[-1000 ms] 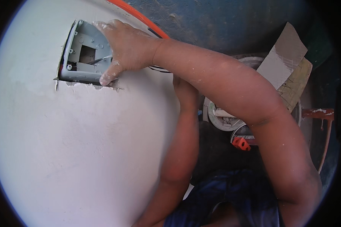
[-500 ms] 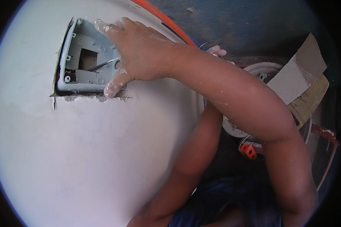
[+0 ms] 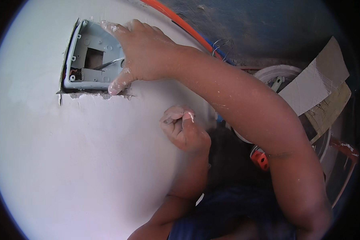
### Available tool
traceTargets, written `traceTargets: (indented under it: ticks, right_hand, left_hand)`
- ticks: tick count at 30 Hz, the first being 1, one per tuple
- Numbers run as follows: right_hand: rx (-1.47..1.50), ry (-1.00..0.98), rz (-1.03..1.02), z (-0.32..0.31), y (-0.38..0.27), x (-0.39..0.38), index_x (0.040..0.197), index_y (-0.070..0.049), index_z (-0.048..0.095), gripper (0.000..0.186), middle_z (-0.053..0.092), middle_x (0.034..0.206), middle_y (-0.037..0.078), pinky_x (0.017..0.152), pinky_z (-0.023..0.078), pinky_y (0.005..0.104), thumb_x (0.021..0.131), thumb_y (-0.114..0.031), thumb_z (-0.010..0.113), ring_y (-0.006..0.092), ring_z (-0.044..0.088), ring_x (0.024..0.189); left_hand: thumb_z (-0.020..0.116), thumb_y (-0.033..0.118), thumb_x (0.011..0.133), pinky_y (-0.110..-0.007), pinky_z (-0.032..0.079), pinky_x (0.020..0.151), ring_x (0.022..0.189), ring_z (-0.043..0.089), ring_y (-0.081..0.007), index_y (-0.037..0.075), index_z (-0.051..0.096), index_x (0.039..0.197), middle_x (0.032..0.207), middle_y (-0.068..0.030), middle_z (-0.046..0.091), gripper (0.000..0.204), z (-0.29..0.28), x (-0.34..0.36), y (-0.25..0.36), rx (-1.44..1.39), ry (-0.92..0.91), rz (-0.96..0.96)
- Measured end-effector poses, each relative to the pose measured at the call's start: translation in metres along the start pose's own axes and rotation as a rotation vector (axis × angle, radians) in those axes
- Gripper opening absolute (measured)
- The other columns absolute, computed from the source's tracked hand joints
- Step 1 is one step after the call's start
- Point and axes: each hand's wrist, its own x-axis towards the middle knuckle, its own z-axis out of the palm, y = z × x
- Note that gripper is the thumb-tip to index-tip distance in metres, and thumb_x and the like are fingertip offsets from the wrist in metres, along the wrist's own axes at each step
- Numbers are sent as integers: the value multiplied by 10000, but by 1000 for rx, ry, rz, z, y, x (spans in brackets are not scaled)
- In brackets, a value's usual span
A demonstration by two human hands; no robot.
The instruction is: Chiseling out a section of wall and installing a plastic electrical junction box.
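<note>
A pale grey plastic electrical box point(image 3: 77, 84) sits in a rough cut-out in the white surface point(image 3: 68, 144), a thin wire crossing its inside. Dusted with white, my right hand point(image 3: 142, 56) reaches across to it and grips its right side, thumb low and fingers high. Below the box and to its right, my left hand point(image 3: 186, 130) is raised near the white surface with fingers curled together; whatever it may hold is hidden.
An orange tube point(image 3: 180, 22), a blue tube and loose wires point(image 3: 220, 44) run along the top edge. On the right are cardboard pieces point(image 3: 304, 92), a round white bucket point(image 3: 284, 70), an orange perforated object point(image 3: 260, 160) and a rust-red bar point(image 3: 340, 148).
My left hand has come down from behind my right arm into view, fingers curled. My right hand stays at the box. The view has shifted slightly.
</note>
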Motion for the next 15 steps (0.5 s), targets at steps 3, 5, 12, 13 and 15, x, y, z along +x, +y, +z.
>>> traceTargets:
  ticks: [3, 5, 12, 13, 15]
  right_hand:
    - [0, 10, 3, 0, 5, 0, 1510, -62, 259, 1263, 483, 1258, 266, 1025, 415, 421, 512, -522, 881, 398, 474, 1212]
    - [20, -22, 4, 1, 3, 1, 1502, -68, 273, 1248, 479, 1279, 257, 1031, 392, 436, 520, -552, 872, 391, 455, 1234]
    - [-26, -106, -7, -11, -2, 4, 1495, -76, 297, 1231, 476, 1300, 229, 1034, 370, 445, 536, -629, 836, 363, 455, 1249]
    - [-19, -101, -9, -12, -4, 4, 1495, -76, 297, 1231, 476, 1300, 229, 1034, 370, 445, 536, -629, 836, 363, 455, 1249]
    - [-48, -90, 11, -11, -6, -3, 1497, -78, 294, 1239, 483, 1301, 214, 1030, 376, 441, 535, -650, 824, 344, 467, 1243]
  left_hand:
    - [492, 97, 923, -290, 465, 687, 728, 562, -199, -65, 491, 936, 854, -147, 523, 163, 12, 66, 54, 43, -44, 568]
    - [482, 98, 939, -303, 507, 734, 808, 636, -225, -119, 529, 987, 917, -170, 574, 227, 29, 103, 106, 251, -14, 662]
    - [506, 129, 937, -317, 507, 876, 943, 659, -210, -72, 630, 1081, 995, -157, 676, 277, 68, 195, 134, 691, -157, 547]
    - [512, 177, 916, -329, 501, 861, 931, 660, -228, -19, 663, 1084, 1007, -142, 688, 299, 65, 200, 132, 880, -196, 539]
    - [517, 225, 895, -342, 495, 846, 920, 661, -245, 34, 695, 1088, 1019, -126, 700, 324, 66, 198, 129, 1075, -240, 510]
